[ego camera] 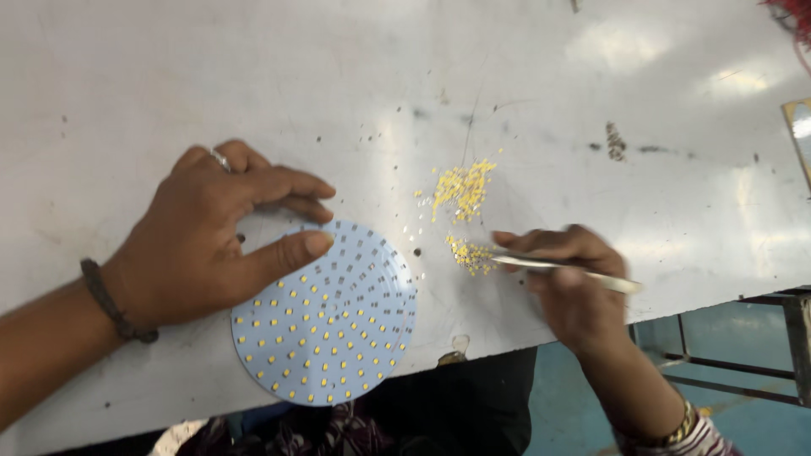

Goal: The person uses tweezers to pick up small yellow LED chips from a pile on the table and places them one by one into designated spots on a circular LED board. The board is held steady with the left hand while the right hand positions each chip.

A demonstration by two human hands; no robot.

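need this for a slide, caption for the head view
Left hand steadies a round LED board while right hand tweezers tiny yellow chips.

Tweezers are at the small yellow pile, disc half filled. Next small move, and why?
Probably pinch one yellow chip with the tweezers and carry it to an empty pad on the round board. The right hand has the tips at the small pile, the left hand steadies the board, and its upper pads look unfilled.
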